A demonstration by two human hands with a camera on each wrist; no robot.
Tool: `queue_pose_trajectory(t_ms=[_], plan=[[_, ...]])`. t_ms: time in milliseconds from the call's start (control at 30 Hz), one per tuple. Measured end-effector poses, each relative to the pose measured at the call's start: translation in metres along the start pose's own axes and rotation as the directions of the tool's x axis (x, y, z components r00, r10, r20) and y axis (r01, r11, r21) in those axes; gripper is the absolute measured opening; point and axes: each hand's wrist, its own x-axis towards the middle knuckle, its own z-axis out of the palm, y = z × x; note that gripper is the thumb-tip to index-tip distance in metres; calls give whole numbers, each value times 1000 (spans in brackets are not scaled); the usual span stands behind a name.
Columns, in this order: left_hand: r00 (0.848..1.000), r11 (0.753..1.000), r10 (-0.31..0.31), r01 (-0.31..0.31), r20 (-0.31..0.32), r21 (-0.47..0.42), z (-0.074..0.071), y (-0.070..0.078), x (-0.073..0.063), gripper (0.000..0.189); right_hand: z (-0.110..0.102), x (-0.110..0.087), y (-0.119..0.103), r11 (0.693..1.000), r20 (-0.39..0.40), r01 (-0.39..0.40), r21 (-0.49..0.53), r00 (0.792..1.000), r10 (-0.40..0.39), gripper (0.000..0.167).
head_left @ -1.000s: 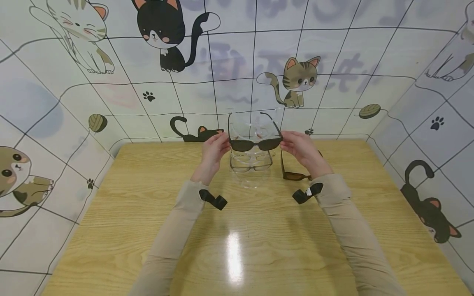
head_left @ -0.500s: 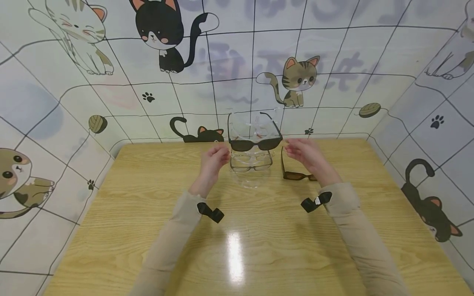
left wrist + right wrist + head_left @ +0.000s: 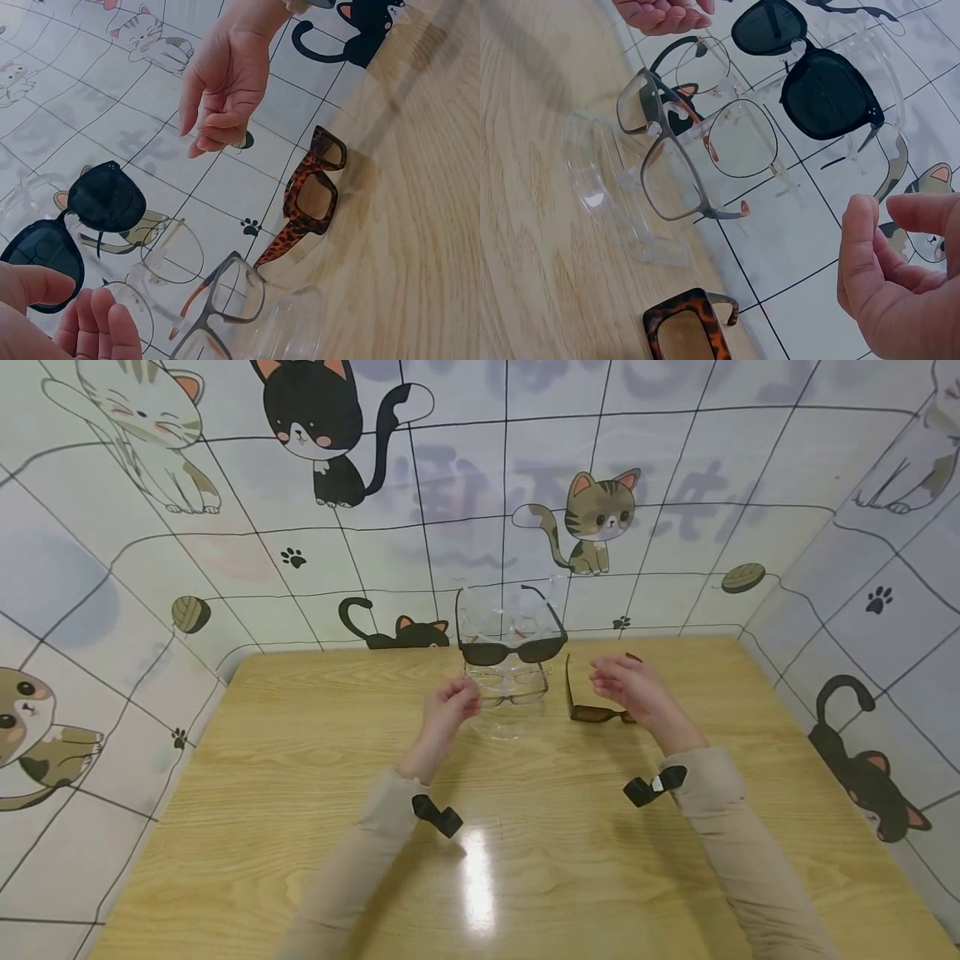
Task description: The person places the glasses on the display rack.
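Observation:
Black sunglasses [image 3: 512, 652] sit on the top tier of a clear plastic glasses stand [image 3: 581, 172]. Below them rest thin round wire-framed glasses [image 3: 774, 150] and grey-framed glasses [image 3: 701, 191] with orange-brown inner temples. My left hand [image 3: 447, 714] is beside the stand's left side, fingers loosely bent and nothing in them; in the head view it overlaps the end of the grey frame. To the stand's right, my right hand [image 3: 636, 689] hovers near tortoiseshell sunglasses [image 3: 315, 196], partly covering them in the head view. Its fingers are relaxed and hold nothing.
The wooden table [image 3: 337, 860] bears the stand near its back edge, close to a cat-printed, grid-lined backdrop [image 3: 465, 468]. The tortoiseshell sunglasses lie on the table, to the right of the stand. A black camera [image 3: 438, 817] is strapped at each wrist.
Both hands have let go of the black sunglasses, which stay on the stand's top. The left hand has come down toward the grey glasses; the right has drawn away rightward and down.

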Motion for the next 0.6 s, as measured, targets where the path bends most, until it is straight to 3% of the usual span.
queue_pose_trajectory(t_ms=[267,500,600], plan=[[999,999,3,-4,40,41,12,-15,-4,5,-13,-8,6,1000,14,25,-18,1000,-25,34],[998,999,-13,10,69,47,23,-25,-9,9,-26,-17,12,999,4,34,5,999,-34,8],[996,998,-21,15,92,57,29,-31,-10,15,-33,-22,13,999,-11,33,35,999,-33,8]])
